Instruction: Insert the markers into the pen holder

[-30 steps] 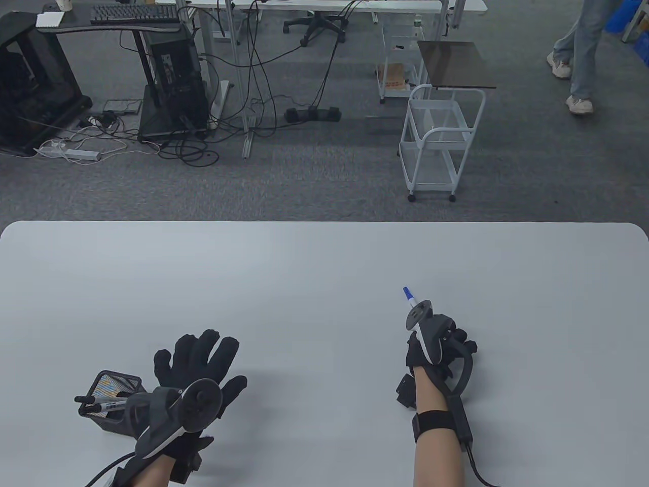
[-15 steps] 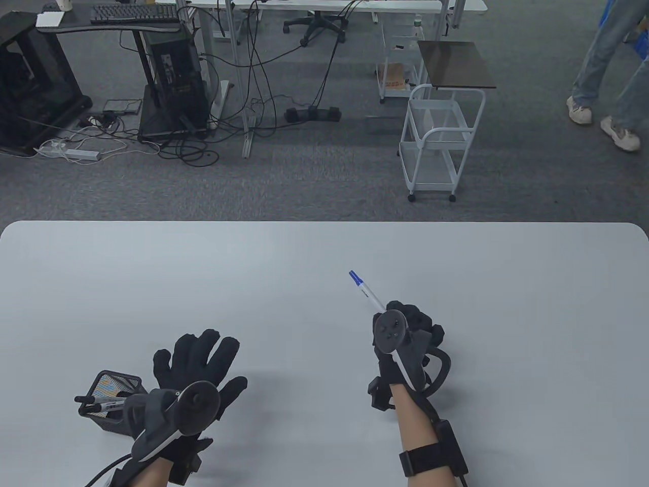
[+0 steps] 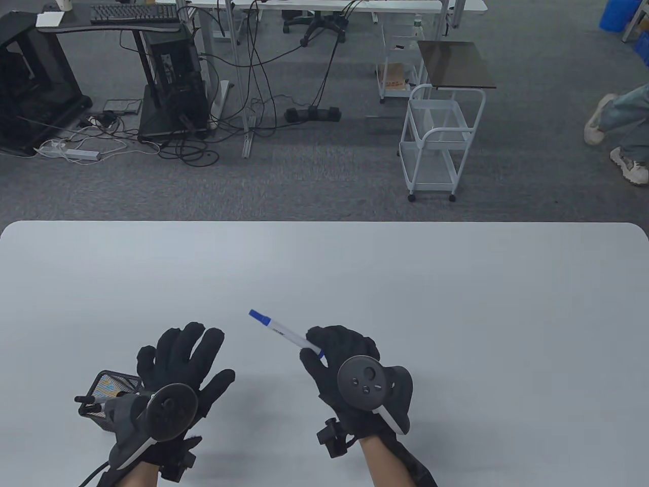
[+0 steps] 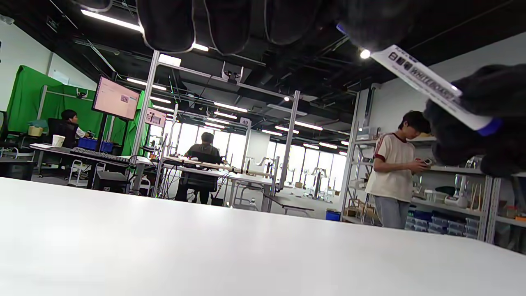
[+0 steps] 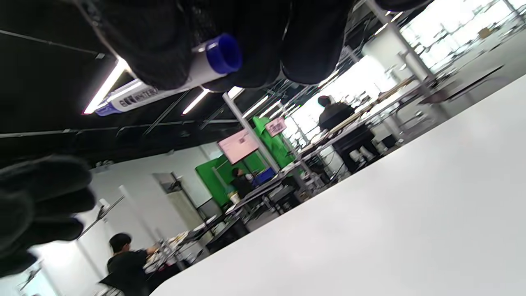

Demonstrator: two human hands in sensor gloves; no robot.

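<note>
My right hand (image 3: pixel 337 355) grips a white marker with a blue cap (image 3: pixel 284 334), held above the table with the cap pointing up-left toward my left hand. The marker also shows in the right wrist view (image 5: pixel 172 84) and in the left wrist view (image 4: pixel 431 88). My left hand (image 3: pixel 177 357) is open and empty, fingers spread, hovering just right of the black mesh pen holder (image 3: pixel 109 393). The holder stands near the table's front left and has a black marker (image 3: pixel 91 401) sticking out to the left. My left tracker hides part of the holder.
The white table (image 3: pixel 405 284) stretches wide behind both hands. Beyond its far edge are grey carpet, a white wire cart (image 3: pixel 438 142), desks with cables, and a person walking at the far right (image 3: pixel 621 132).
My right hand has carried the blue-capped marker left and toward the front, close to my left hand. My left hand has shifted slightly left. The person at the far right has walked on.
</note>
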